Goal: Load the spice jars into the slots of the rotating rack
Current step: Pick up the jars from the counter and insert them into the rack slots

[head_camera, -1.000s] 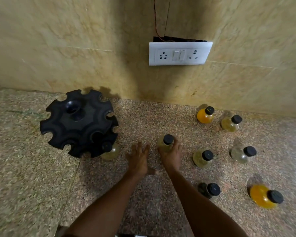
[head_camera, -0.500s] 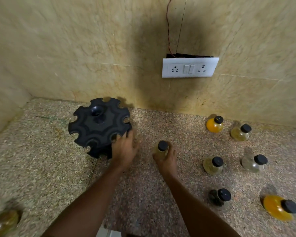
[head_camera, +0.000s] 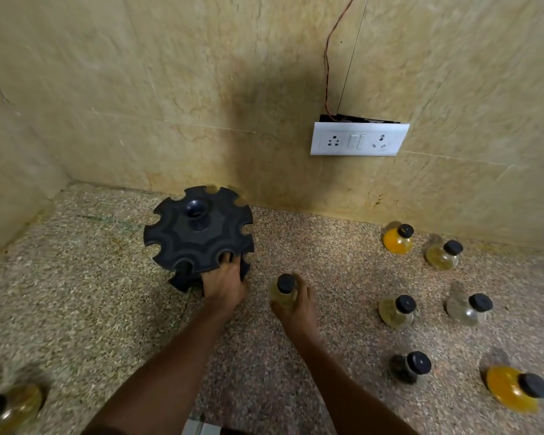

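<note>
The black rotating rack (head_camera: pixel 198 237) stands on the speckled counter near the back wall, its top disc ringed with open slots. My left hand (head_camera: pixel 223 282) grips the rack's near right edge, fingers hooked into a slot. Whatever sits behind that hand is hidden. My right hand (head_camera: pixel 296 304) holds a yellowish jar with a black cap (head_camera: pixel 284 291) just right of the rack, on or close above the counter. Several more capped jars stand to the right, among them an orange jar (head_camera: pixel 397 240), a pale jar (head_camera: pixel 395 311) and a clear jar (head_camera: pixel 467 309).
A dark jar (head_camera: pixel 409 367) and another orange jar (head_camera: pixel 512 389) lie toward the front right. One blurred yellow jar (head_camera: pixel 10 406) sits at the front left. A white socket plate (head_camera: pixel 358 139) with a loose wire hangs on the tiled wall. A side wall closes the left.
My left hand moved from the counter to the rack's near edge and took hold of it. My right hand kept its jar. The view shifted, bringing the rack toward the middle.
</note>
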Tool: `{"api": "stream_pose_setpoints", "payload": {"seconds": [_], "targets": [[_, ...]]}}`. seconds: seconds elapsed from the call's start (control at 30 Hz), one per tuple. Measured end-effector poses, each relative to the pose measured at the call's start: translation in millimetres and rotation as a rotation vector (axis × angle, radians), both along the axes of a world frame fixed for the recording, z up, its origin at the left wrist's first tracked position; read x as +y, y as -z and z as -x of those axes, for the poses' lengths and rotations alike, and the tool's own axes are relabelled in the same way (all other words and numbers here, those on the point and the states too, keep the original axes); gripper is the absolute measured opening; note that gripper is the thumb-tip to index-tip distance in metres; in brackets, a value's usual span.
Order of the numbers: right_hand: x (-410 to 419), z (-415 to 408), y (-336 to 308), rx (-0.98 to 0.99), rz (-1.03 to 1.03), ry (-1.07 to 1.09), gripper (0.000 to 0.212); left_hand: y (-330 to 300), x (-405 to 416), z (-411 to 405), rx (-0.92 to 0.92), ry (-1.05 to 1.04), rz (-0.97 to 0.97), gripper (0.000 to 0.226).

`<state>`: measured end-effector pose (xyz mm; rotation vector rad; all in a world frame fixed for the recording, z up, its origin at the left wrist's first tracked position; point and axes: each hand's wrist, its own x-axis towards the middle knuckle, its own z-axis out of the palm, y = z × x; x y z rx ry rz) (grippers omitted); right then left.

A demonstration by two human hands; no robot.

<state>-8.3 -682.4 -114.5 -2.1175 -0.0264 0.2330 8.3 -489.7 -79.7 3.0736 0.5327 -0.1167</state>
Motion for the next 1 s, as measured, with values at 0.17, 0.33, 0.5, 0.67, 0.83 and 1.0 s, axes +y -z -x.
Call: {"api": "stream_pose_setpoints", "payload": {"seconds": [0.17, 0.33, 0.5, 0.67, 0.83, 1.0], "targets": [[4.8, 4.1, -2.9, -0.01, -0.006, -0.006, 0.087, 0.9, 2.9, 9.2, -0.015, 0.027, 0.017, 0.073], [11.1, 6.1, 3.5, -0.002, 0.014, -0.069, 0.085, 18.6, -8.9, 45.4, -0.105, 0.163, 0.032, 0.071], [21.4, 13.2, 21.4, 0.046, 0.012, -0.136, 0.09, 20.5, -7.0, 60.4, -0.154, 0.198, 0.105, 0.075], [25.8, 1.8, 43.5, 0.042, -0.012, -0.182, 0.081, 17.3, -7.0, 55.5, -0.203, 0.136, 0.211, 0.07], [28.3, -4.4, 44.5, 0.01, 0.006, -0.217, 0.079, 15.1, -16.6, 49.8, -0.251, 0.123, 0.256, 0.074], [30.0, -6.3, 38.6, 0.022, -0.005, -0.266, 0.081, 14.5, -19.3, 48.1, -0.329, 0.087, 0.251, 0.069]]}}
